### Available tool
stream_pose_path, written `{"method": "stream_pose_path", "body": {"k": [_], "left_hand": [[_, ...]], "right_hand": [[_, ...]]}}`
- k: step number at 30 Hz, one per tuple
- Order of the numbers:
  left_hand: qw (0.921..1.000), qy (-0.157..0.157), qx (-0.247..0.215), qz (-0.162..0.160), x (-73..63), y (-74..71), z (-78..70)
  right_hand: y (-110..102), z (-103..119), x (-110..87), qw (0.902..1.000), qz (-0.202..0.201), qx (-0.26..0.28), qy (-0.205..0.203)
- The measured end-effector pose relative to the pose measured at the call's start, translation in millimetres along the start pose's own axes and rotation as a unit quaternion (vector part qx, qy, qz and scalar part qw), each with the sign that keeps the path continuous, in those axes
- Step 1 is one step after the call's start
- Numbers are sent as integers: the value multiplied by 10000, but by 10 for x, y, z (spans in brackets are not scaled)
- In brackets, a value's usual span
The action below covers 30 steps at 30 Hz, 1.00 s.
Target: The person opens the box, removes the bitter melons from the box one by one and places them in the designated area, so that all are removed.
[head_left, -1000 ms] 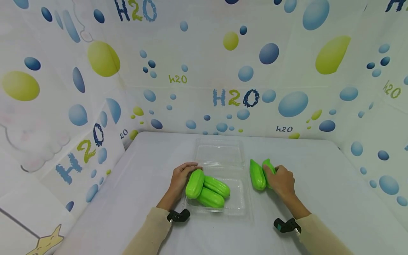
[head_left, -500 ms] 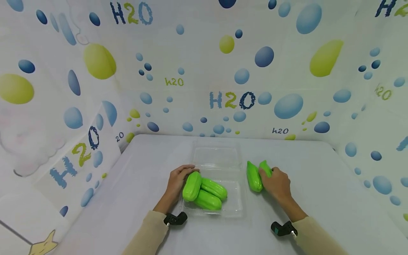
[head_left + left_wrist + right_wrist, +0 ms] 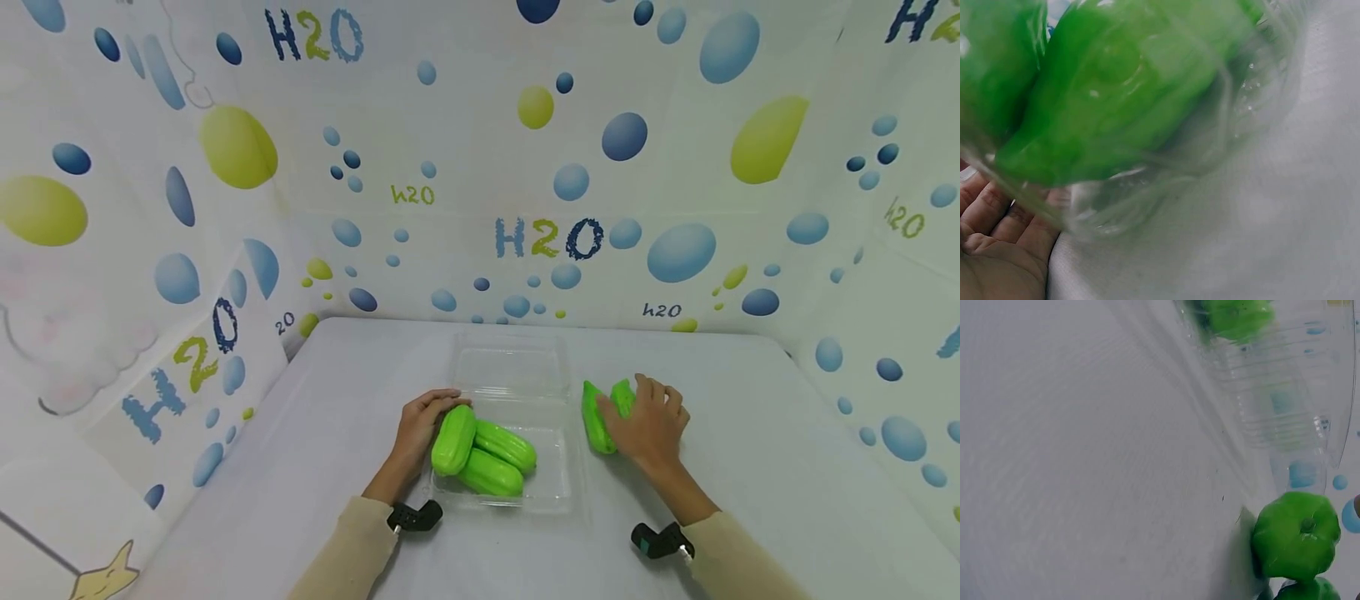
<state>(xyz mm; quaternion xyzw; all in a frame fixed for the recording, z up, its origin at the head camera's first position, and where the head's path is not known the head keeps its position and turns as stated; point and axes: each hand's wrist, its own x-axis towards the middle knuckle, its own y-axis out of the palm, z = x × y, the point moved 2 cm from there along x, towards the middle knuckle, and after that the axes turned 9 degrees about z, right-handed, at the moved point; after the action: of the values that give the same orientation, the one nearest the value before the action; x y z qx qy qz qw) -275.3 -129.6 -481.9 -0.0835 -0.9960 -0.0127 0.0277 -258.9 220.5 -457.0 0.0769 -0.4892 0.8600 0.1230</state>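
My left hand (image 3: 420, 429) rests along the left side of a clear plastic clamshell box (image 3: 555, 467). In the left wrist view its relaxed fingers (image 3: 997, 215) lie against the box wall. Three bright green, ridged, gourd-like vegetables sit in the box: one on top (image 3: 453, 442), two lower ones (image 3: 506, 446) side by side. Right of the box, my right hand (image 3: 651, 425) spreads over two more green vegetables. Its thumb overlaps the left one (image 3: 591, 400); the right one (image 3: 622, 396) shows between thumb and forefinger. The right wrist view shows one's lobed end (image 3: 1297, 534).
The box lid (image 3: 510, 364) lies folded back behind its base. A white cloth (image 3: 360, 358) covers the table, which ends at a patterned backdrop (image 3: 450, 250). A small black camera sits on each wrist, left (image 3: 415, 517) and right (image 3: 662, 542).
My right hand has loosened from the right-hand loose vegetable. Its fingers have spread and risen, and the thumb has shifted left across the other one. My left hand stays at the box.
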Motion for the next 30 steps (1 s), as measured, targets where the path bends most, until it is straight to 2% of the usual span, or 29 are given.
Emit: {"method": "stream_pose_path", "body": {"k": [5, 13, 21, 25, 30], "left_hand": [[10000, -16, -22, 21, -9, 6, 5], [10000, 25, -70, 52, 7, 6, 4], [10000, 68, -19, 60, 19, 6, 1], [9999, 84, -101, 51, 16, 4, -2], [9999, 45, -103, 37, 10, 0, 0]], "right_hand": [[-32, 183, -22, 9991, -159, 176, -357], [-15, 420, -53, 9975, -28, 270, -653], [25, 616, -115, 9929, -71, 524, -1062], [44, 729, -144, 9905, 65, 618, -1223], [80, 835, -171, 9902, 396, 572, -1213]]}}
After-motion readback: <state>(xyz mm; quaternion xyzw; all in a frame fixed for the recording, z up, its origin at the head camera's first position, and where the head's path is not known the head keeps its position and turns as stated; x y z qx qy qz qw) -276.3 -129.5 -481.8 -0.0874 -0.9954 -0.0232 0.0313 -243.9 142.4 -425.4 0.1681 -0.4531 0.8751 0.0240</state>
